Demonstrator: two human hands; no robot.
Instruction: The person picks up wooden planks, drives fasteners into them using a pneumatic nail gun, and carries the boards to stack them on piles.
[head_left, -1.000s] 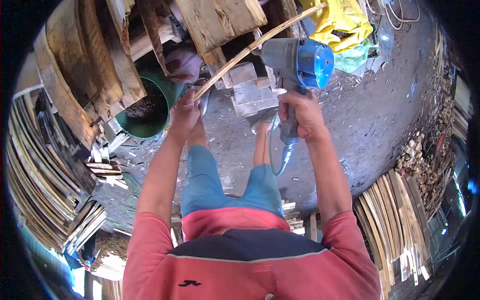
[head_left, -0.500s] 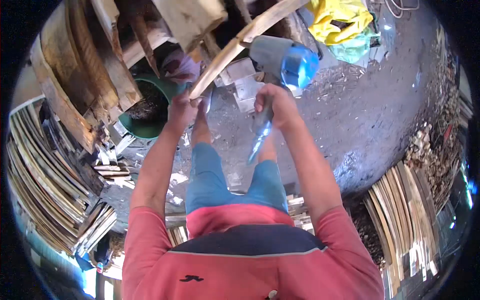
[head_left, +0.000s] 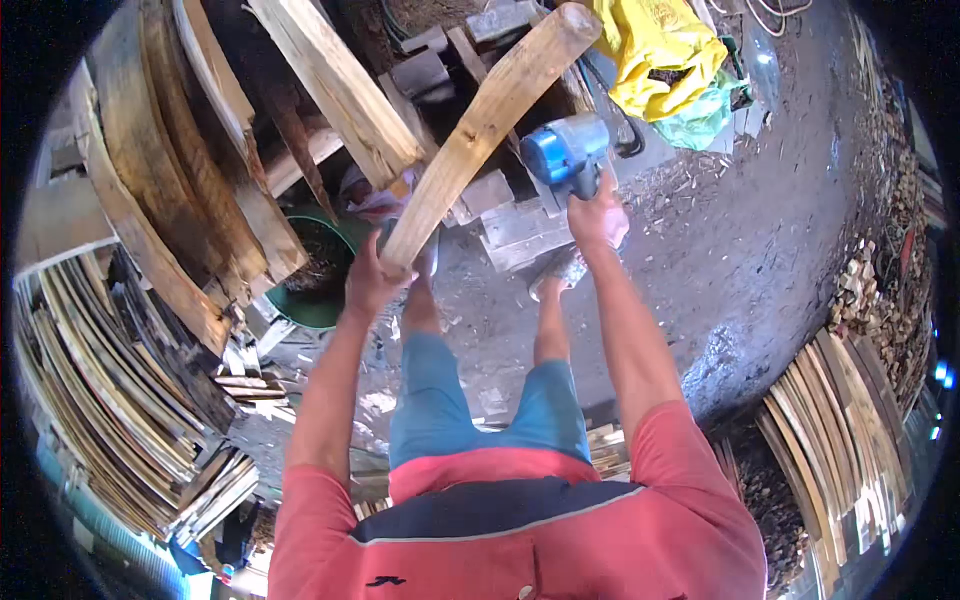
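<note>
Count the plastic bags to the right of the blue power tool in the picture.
2. Yellow bag: upper right, beyond the power tool. Pale green bag: just below it in view, partly covered by it. More may be hidden underneath.

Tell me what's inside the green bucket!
Dark, crumbly-looking bits lie in the green bucket. They hide its bottom, and a plank covers part of its opening from view.

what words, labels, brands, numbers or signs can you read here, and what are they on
No text is readable.
Yellow plastic bag: faint reddish print near the top, too blurred to read.
Red shirt: small dark emblem, no letters distinguishable.
Blue-and-grey power tool: no lettering discernible.
</note>
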